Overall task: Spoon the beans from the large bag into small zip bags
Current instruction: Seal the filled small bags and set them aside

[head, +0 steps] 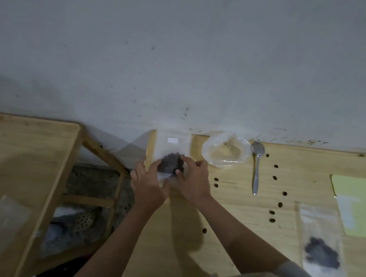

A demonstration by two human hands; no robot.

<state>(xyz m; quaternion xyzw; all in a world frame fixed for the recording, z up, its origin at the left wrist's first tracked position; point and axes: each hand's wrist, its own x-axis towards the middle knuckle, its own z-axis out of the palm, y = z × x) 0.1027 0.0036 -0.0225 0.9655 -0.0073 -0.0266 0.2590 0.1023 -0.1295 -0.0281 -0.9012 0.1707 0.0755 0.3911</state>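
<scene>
— While both hands work at the far end of the table (pixel 226 210), which step would you say is in hand?

— Closing, most likely. The left hand (pixel 147 185) and the right hand (pixel 192 180) both pinch the near edge of a small zip bag (pixel 172 147), fingers curled onto the plastic, with a dark clump of beans (pixel 171 165) just beyond the fingertips. The spoon (pixel 257 166) lies idle to the right of the right hand, so scooping seems paused.

— And the large bag?

— The large bag (pixel 225 152) sits open just beyond and right of the right hand, between the held bag and the spoon. It looks nearly empty, though the dim light makes that hard to tell.

— What does the next move call for?

— Probably running the fingers along the zip so it seals, then setting the bag aside. Another filled bag (pixel 322 245) lies well to the right, nearer the person, beside a pale green sheet (pixel 360 206).

— Anything in the way?

— Loose beans (pixel 276 206) are scattered right of the right hand. The table edge falls away just left of the left hand.
</scene>
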